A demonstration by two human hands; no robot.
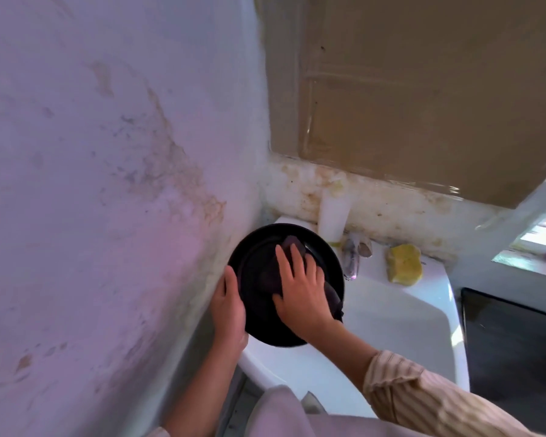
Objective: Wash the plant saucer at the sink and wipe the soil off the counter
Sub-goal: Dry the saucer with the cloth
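Observation:
A round black plant saucer (259,247) is held tilted over the left end of the white sink (391,326). My left hand (229,305) grips its left rim, thumb on top. My right hand (300,287) lies flat inside the saucer, pressing a dark cloth (333,294) against it. Part of the cloth hangs over the saucer's right edge. No running water is visible.
A chrome tap (351,257) stands behind the saucer, with a white bottle (333,216) at the stained back wall. A yellow sponge (404,264) lies on the sink's back ledge. A stained wall is close on the left. A dark counter surface (514,351) adjoins on the right.

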